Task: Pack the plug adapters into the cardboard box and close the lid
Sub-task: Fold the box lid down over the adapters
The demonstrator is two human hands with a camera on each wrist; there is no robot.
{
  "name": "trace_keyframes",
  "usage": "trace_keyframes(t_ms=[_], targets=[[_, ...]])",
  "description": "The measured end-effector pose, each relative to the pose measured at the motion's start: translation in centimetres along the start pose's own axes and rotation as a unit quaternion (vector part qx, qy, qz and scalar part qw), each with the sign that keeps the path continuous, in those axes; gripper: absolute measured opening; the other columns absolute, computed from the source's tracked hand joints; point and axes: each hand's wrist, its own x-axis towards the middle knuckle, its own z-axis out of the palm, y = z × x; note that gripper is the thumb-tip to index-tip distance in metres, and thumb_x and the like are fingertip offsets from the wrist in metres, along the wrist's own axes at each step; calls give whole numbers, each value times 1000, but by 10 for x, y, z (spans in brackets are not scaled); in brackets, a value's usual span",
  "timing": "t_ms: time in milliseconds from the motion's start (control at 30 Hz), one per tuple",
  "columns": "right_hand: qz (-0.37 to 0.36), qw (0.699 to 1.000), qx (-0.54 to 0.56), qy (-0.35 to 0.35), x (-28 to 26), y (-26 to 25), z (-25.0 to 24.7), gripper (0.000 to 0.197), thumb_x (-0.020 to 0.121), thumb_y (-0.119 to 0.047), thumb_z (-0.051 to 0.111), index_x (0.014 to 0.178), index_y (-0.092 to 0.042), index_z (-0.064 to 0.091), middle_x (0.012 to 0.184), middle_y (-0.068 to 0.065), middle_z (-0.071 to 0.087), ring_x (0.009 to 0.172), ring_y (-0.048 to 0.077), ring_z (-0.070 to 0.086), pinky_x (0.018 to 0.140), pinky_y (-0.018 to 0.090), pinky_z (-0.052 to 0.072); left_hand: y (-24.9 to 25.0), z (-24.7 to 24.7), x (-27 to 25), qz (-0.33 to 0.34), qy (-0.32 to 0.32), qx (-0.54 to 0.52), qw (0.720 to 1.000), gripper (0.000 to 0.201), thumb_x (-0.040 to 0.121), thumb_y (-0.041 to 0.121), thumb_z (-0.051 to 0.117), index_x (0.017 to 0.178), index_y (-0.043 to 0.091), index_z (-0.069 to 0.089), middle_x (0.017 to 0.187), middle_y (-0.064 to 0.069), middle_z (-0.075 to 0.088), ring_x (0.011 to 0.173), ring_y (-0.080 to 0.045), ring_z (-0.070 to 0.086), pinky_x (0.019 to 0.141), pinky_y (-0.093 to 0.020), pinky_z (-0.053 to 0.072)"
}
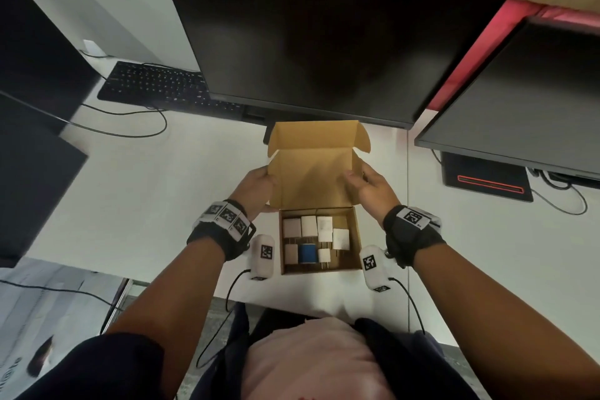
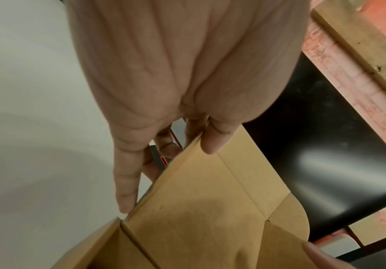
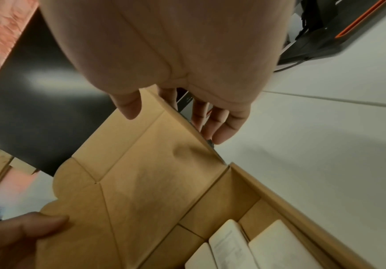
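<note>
The left hand pinches the left edge of the raised brown cardboard lid, thumb on the inner face and the other fingers behind it, as the left wrist view shows. The right hand grips the right edge of the same lid the same way, its thumb lying on the inner side flap and the fingers behind the panel. Both wrists wear black straps with white tagged blocks, and a black cable runs from each.

The lid stands open and nearly upright, its rounded side flaps and front tuck flap spread at the top. It is hinged to the far wall of the small square brown cardboard box, which sits on the white desk between the two forearms, near the desk's front edge. Inside the box lie the white block-shaped plug adapters in two rough rows, with one blue plug adapter in the near row; metal prongs show on several.

Just behind the box stands a large black monitor with a dark screen. A black keyboard lies to the far left, partly under the monitor, with a black cable looping beside it. A second dark screen stands on the right above a black base with an orange stripe
</note>
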Motion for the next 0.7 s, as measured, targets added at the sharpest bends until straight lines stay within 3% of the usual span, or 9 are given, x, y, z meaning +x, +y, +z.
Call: trace_keyframes(t_ms=[133, 200, 300, 433, 500, 600, 633, 700], targets=[[-2, 1000, 18, 8, 4, -3, -9, 52, 100, -49, 48, 149, -36, 39, 142, -2, 53, 124, 23, 52, 105, 44, 45, 16, 7, 6, 17, 17, 22, 999, 37, 97, 25, 53, 132, 28, 62, 137, -4, 62, 127, -31, 57, 106, -58, 50], [10, 998, 64, 22, 4, -8, -16, 49, 100, -48, 50, 146, -33, 44, 143, -2, 52, 125, 25, 52, 106, 48, 46, 23, 9, 10, 21, 18, 34, 999, 44, 86, 36, 59, 130, 35, 64, 138, -1, 62, 127, -29, 57, 107, -57, 49], [38, 979, 189, 60, 7, -15, -29, 37, 99, -46, 52, 132, -29, 55, 138, 1, 58, 121, 27, 58, 103, 47, 49, 40, 14, 11, 36, 18, 22, 999, 28, 83, 45, 60, 110, 42, 66, 128, 3, 64, 121, -26, 58, 107, -55, 48], [45, 961, 255, 94, 14, -24, -40, 34, 100, -42, 52, 129, -24, 48, 124, 7, 65, 111, 27, 64, 92, 43, 54, 59, 25, 12, 63, 37, -53, 996, 38, 92, 47, 56, 120, 23, 66, 120, 0, 69, 122, -27, 60, 107, -48, 48], [58, 956, 267, 106, 16, -24, -44, 41, 99, -45, 52, 134, -27, 41, 116, 12, 69, 107, 29, 67, 92, 47, 56, 63, 27, 13, 70, 42, -75, 994, 37, 96, 49, 52, 122, 24, 61, 119, -2, 68, 119, -27, 61, 104, -49, 49], [69, 956, 263, 114, 16, -23, -49, 44, 100, -49, 48, 140, -34, 37, 107, 13, 73, 100, 29, 71, 84, 45, 59, 66, 25, 18, 56, 51, -94, 993, 54, 99, 56, 46, 145, 28, 42, 132, -7, 63, 117, -28, 61, 102, -54, 49], [66, 960, 250, 106, 15, -24, -50, 43, 100, -51, 46, 139, -34, 42, 108, 11, 73, 102, 28, 71, 83, 43, 60, 67, 24, 18, 50, 47, -93, 993, 53, 100, 57, 44, 145, 29, 42, 130, -6, 63, 119, -30, 60, 104, -56, 48], [61, 968, 229, 86, 12, -28, -48, 44, 100, -55, 42, 132, -27, 56, 113, 7, 72, 106, 26, 69, 85, 40, 58, 70, 24, 18, 36, 36, -88, 995, 41, 103, 57, 38, 129, 29, 55, 119, -3, 65, 124, -32, 57, 109, -57, 44]])
